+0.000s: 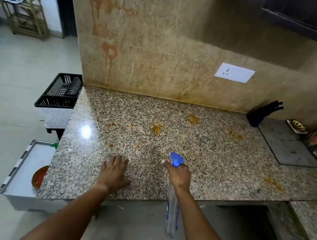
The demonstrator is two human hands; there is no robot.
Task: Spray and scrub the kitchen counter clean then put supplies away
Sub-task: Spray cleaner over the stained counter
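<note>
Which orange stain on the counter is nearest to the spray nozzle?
The small spot just left of the nozzle. The larger stains lie farther back, toward the wall.

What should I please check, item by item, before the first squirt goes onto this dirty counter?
1. Clear spray bottle with blue trigger head gripped in the right hand: ok.
2. Nozzle aimed forward over the speckled granite counter: ok.
3. Left hand out of the spray path: ok, it lies flat near the front edge, left of the bottle.
4. Orange food stains ahead of the nozzle: ok, several scattered spots.
5. Liquid in the bottle: cannot tell.
6. Scrubbing cloth or sponge at hand: not ok, none in view.
</note>
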